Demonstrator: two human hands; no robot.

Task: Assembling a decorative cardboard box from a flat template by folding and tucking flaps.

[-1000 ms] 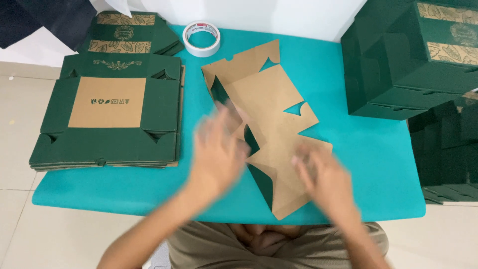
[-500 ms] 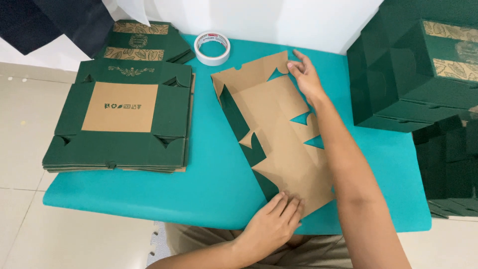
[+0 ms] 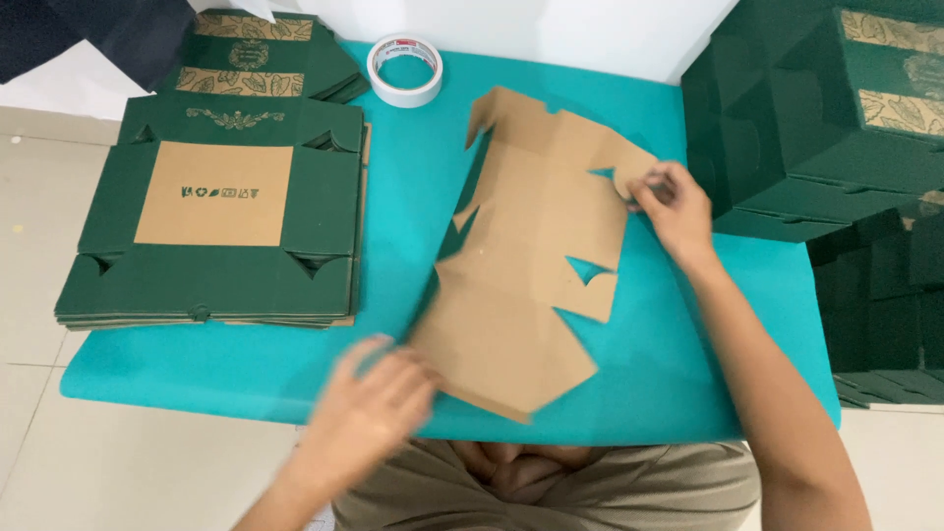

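- While the flat die-cut box blank (image 3: 531,265) lies kraft side up, skewed across the middle of the teal desk (image 3: 678,383), both hands are on it: looks like the start of folding, with no panel standing yet.
- Right hand (image 3: 674,211) is at the blank's far right corner; fingers closed in a pinch on the small rounded flap there (thumb side hidden, so how firm the grip is I can't tell).
- Left hand (image 3: 369,413) is at the near left edge of the blank, motion-blurred; whether its grip is closed on the edge or just pressing it flat cannot be told.
- Stack of flat green blanks (image 3: 211,221) sits at the desk's left, apart from the working blank; roll of white tape (image 3: 405,69) at the far edge, untouched.
- Assembled green boxes (image 3: 816,118) are piled on the right, just beside the right hand.
- Judgement: the next move calls for folding along the scored creases, with one hand holding the base panel down, since the blank sits loose and angled and could slide on the desk.
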